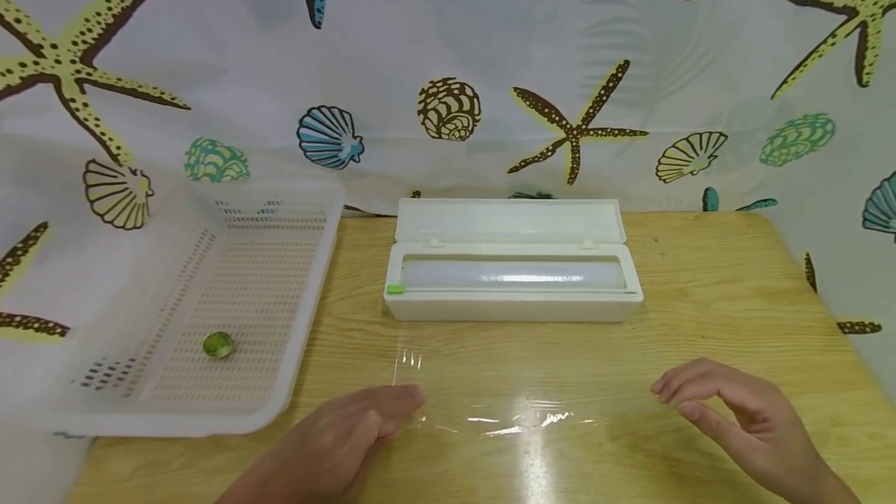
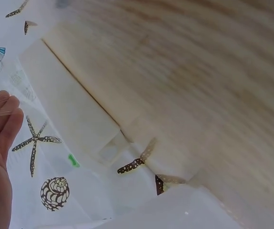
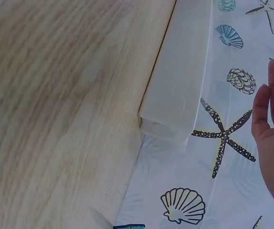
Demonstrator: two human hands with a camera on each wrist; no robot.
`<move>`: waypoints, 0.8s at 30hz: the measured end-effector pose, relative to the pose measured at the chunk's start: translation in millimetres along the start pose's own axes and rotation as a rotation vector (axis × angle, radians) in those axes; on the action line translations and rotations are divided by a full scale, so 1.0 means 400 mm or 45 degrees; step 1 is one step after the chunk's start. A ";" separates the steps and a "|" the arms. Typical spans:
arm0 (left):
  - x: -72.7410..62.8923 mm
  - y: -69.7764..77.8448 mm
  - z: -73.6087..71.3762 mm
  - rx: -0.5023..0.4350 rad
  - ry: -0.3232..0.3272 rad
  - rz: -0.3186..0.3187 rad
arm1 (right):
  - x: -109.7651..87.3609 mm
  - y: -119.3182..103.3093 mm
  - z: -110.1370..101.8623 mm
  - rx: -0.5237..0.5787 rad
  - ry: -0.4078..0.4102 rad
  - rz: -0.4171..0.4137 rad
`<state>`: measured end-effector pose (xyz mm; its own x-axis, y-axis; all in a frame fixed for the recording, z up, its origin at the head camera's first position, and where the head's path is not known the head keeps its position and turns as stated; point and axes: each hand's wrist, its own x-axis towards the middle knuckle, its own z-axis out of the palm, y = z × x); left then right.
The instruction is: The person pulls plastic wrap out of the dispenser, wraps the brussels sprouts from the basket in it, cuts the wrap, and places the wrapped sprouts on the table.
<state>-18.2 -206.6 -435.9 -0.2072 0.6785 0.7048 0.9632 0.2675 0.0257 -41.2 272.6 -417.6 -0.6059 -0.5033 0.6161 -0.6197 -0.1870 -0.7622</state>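
Observation:
A thin sheet of clear plastic wrap point(image 1: 525, 416) stretches above the table, from the wrap dispenser point(image 1: 514, 311) towards both hands. My left hand point(image 1: 343, 430) pinches its near left corner in the head view. At the near right corner, my right hand point(image 1: 749, 418) holds the film between thumb and fingers. The dispenser is a white box with its lid point(image 1: 509, 222) tipped back, and a roll of wrap point(image 1: 514, 274) lies inside. Each wrist view shows only part of its hand, at the image's edge; strands of film cross the left fingers point(image 2: 5, 119).
Left of the dispenser stands a white perforated basket point(image 1: 301, 333), with a small green Brussels sprout point(image 1: 218, 344) in it. A green cutter slider point(image 1: 396, 288) sits at the dispenser's left front corner. Behind the wooden table point(image 1: 714, 286) hangs a shell-and-starfish patterned cloth point(image 1: 392, 37).

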 end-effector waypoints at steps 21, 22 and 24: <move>-0.031 0.002 -0.009 0.081 -0.151 0.125 | -0.057 0.031 -0.012 -0.218 -0.150 -0.020; -0.035 0.003 -0.008 0.096 -0.165 0.129 | -0.057 0.033 -0.010 -0.257 -0.159 -0.032; -0.044 0.003 -0.006 0.119 -0.189 0.141 | -0.055 0.037 -0.007 -0.321 -0.181 -0.068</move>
<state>-13.0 -219.9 -446.3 -0.1306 0.7988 0.5872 0.9629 0.2432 -0.1166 -38.3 283.5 -441.9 -0.5039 -0.6151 0.6064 -0.7642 -0.0097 -0.6449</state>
